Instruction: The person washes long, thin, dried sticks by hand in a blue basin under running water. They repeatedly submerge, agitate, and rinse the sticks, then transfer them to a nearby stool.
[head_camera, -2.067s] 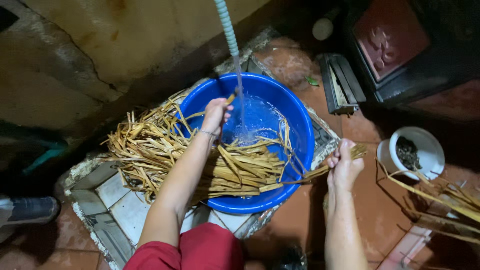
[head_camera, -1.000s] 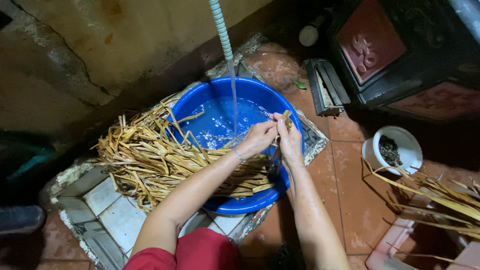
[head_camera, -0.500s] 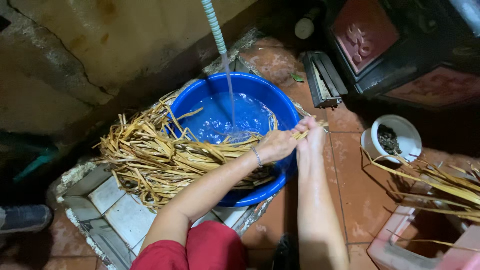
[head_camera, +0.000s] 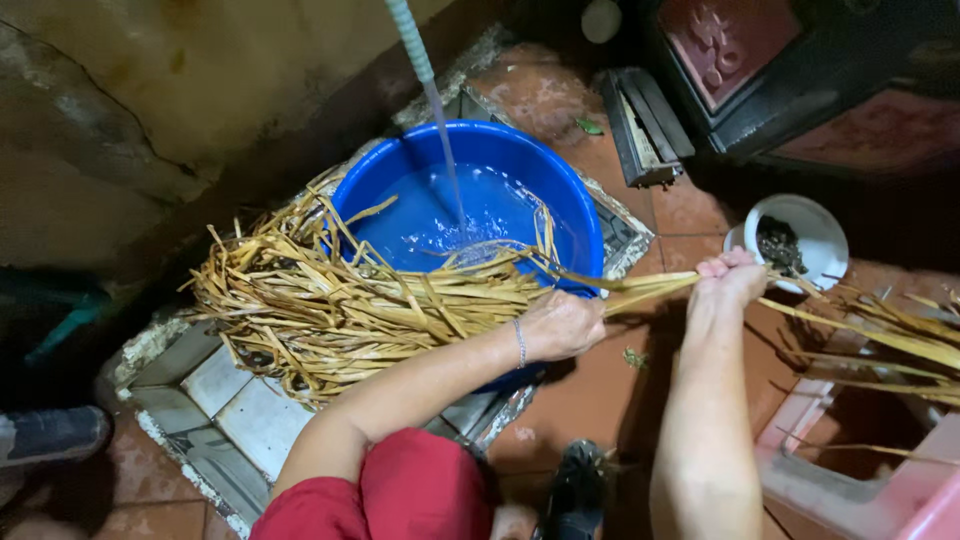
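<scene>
A blue plastic basin (head_camera: 575, 215) stands half full of water under a running hose (head_camera: 408, 30). A thick bundle of dry yellow leaf strips (head_camera: 330, 305) lies across its near rim and spills to the left. My left hand (head_camera: 562, 323), a thin bracelet on its wrist, grips the bundle's end at the basin's right edge. My right hand (head_camera: 730, 278) holds a long single strip (head_camera: 650, 288) drawn out to the right over the red tile floor.
A white bowl (head_camera: 815, 232) with dark contents sits right of the basin. More yellow strips (head_camera: 890, 335) lie over a pink crate (head_camera: 880, 480) at lower right. A dark grate (head_camera: 640, 125) and dark cabinet (head_camera: 800, 70) stand behind. A tiled drain edge (head_camera: 200, 400) is at lower left.
Both hands left the basin's water and moved right. My right hand has pulled one strip out of the bundle toward the white bowl while my left hand holds the bundle at the rim.
</scene>
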